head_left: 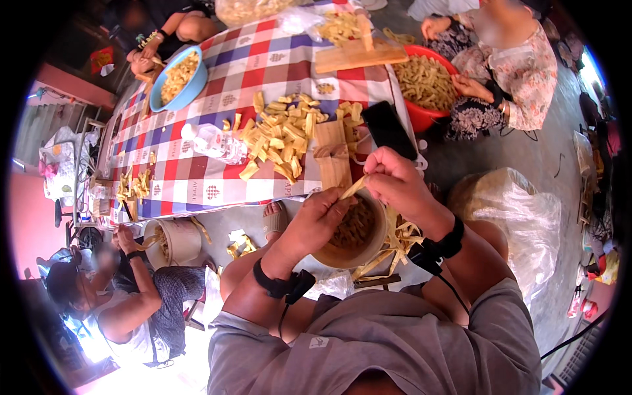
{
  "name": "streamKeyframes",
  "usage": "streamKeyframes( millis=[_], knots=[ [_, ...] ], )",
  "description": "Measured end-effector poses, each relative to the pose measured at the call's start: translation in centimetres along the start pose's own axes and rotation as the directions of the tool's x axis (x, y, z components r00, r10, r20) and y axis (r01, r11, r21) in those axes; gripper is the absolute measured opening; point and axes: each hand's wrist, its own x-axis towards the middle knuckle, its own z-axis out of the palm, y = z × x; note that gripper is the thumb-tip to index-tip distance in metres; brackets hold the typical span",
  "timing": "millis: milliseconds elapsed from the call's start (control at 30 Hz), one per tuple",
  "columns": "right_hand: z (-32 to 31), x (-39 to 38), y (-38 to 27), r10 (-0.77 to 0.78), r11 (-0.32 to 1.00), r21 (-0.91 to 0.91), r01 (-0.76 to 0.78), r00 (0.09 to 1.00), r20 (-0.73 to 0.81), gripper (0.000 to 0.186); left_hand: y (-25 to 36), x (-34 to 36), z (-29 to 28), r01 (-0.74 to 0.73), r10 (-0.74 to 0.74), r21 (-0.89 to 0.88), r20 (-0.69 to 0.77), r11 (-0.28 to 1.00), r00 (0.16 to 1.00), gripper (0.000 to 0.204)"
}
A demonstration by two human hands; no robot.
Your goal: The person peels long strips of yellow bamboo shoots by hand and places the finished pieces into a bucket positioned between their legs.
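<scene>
My left hand (320, 215) and my right hand (395, 182) are both closed, pinching a pale yellow strip (353, 189) between them. They are above a round tub (378, 242) between my knees, which holds darker yellowish pieces. Just beyond my hands, on the table's near edge, lies a wooden board (334, 168) with a crosspiece on it. A heap of pale yellow pieces (282, 141) is spread to its left. To its right lies a black phone (389, 130). Long, thin peelings (399, 240) hang or lie beside the tub's right side.
A checked cloth (227, 66) covers the table, with a clear plastic bottle (220, 144) lying on it. Other people sit around it with a blue basin (201, 83), a red basin (416, 120) and a white bucket (184, 241). A large plastic sack (520, 210) stands at my right.
</scene>
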Motion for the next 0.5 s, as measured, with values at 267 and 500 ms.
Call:
streamKeyframes(
  millis=[267, 500],
  knots=[
    [1.2, -0.4, 1.1, 0.195, 0.980, 0.037, -0.197, 0.980, 0.047, 0.015, 1.1, -0.5, -0.8, 0.246, -0.134, -0.630, 0.221, 0.736, 0.966, 0.031],
    [2.2, -1.2, 0.3, 0.385, 0.788, 0.422, -0.448, 0.894, 0.230, 0.021, 0.1, -0.5, 0.0, -0.181, 0.148, -0.367, -0.116, 0.912, 0.982, 0.027]
  ],
)
